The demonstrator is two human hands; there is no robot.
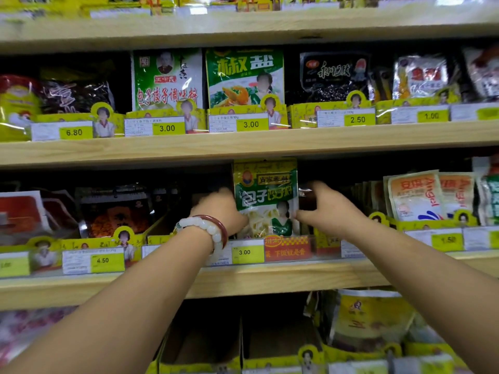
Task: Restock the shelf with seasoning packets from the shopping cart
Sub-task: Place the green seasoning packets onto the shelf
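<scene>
A green and yellow seasoning packet point(266, 195) stands upright in a yellow display box point(287, 245) on the middle wooden shelf point(270, 276), above a 3.00 price tag. My left hand point(220, 209), with a white bead bracelet and a red bangle at the wrist, holds the packet's left edge. My right hand point(324, 207) grips its right edge. Both arms reach up from below. The shopping cart is out of view.
Left of the packet stands a dark packet point(116, 211) over a 4.50 tag; orange and white packets point(429, 195) stand to the right. The upper shelf point(243, 149) holds green packets point(244, 76) and black ones. Below are two empty yellow boxes point(205, 344) and a yellow bag point(370, 319).
</scene>
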